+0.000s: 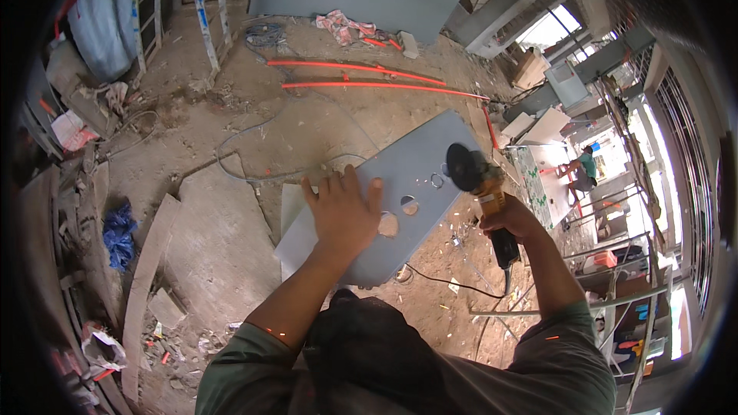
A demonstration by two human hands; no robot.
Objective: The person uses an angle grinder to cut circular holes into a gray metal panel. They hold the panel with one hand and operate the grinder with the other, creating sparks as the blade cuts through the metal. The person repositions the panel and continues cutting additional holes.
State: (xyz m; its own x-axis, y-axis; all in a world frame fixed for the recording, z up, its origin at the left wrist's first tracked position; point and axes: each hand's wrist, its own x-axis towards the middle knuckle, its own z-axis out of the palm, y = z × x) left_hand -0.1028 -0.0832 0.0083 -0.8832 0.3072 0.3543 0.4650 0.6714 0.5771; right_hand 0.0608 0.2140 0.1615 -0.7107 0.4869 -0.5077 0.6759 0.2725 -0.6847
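A grey panel (pixel 361 263) lies aslant in front of me, with round cut-outs in a row and a scored ring near its far right part. My left hand (pixel 344 215) rests flat on the panel's left half, fingers spread. In my right hand (pixel 513 219) is an angle grinder (pixel 490 194), yellow-orange and black, gripped round its body. Its dark disc (pixel 463 167) is held at the panel's right edge, close to the ring; whether it touches cannot be told. The grinder's black cord (pixel 461 284) runs down and back under the panel.
Orange pipes (pixel 369 86) lie on the dirt floor beyond the panel, with a grey cable (pixel 231 142) looping nearby. Ladders (pixel 204 23) stand at the far left. A blue crumpled bag (pixel 119 237) lies left. At the right, a person (pixel 584 169) bends over a white board.
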